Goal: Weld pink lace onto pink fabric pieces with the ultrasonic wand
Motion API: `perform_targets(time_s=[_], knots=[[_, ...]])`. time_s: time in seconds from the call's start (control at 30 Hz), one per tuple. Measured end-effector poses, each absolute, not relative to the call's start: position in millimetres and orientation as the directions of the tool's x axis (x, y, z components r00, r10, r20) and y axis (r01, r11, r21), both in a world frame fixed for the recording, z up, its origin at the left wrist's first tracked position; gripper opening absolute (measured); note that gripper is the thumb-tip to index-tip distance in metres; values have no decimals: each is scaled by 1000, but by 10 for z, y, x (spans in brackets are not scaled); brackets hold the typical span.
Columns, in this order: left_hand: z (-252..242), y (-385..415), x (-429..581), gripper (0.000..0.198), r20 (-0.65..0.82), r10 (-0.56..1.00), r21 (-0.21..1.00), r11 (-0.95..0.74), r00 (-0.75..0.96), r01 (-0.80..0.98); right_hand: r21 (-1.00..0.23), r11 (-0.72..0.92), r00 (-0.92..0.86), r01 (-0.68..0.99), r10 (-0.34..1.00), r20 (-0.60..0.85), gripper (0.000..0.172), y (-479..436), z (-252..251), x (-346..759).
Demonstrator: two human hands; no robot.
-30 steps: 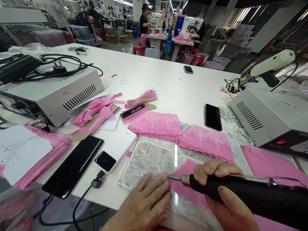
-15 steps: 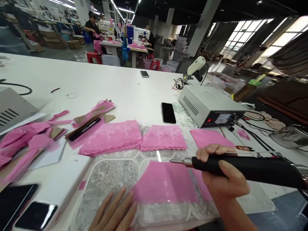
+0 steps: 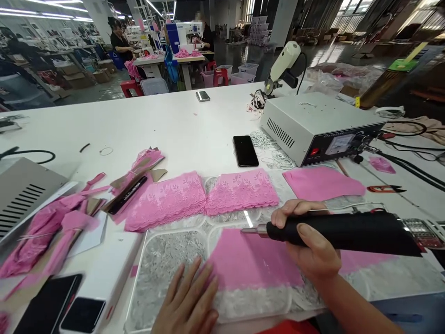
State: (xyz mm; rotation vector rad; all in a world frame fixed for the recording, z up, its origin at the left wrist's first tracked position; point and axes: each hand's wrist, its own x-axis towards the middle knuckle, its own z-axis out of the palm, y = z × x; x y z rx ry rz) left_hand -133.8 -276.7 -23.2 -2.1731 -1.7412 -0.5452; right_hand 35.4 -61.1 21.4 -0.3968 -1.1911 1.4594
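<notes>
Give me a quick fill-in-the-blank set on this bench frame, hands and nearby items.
1. The right hand grips a black ____-shaped tool with a metal tip.
2. The left hand lies flat with its fingers on the ____ fabric piece.
3. The dark phone lies just left of the grey ____ box.

Missing words: rod; pink; metal

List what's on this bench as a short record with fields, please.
left hand: flat on the clear plate, fingertips at the edge of the pink fabric
right hand: grips a black tool, metal tip over the fabric
behind the plate: two lace stacks
right side: grey box, phone beside it
left side: pink bundles, marker
</notes>
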Motion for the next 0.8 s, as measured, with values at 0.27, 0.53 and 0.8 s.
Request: perform_targets(time_s=[0.27, 0.53, 0.8], knots=[[-253, -2765, -1356, 28, 482, 851, -5, -235, 208, 972, -837, 202, -282, -509, 879, 384, 8, -617, 195, 341], [-273, -2739, -1371, 29, 491, 843, -23, -240, 220, 971, -830, 244, -313, -502, 843, 437, 8, -569, 192, 360], [-439, -2802, -1386, 36, 508, 842, -20, -200, 182, 980, -823, 259, -161, -506, 909, 384, 9, -450, 260, 570]])
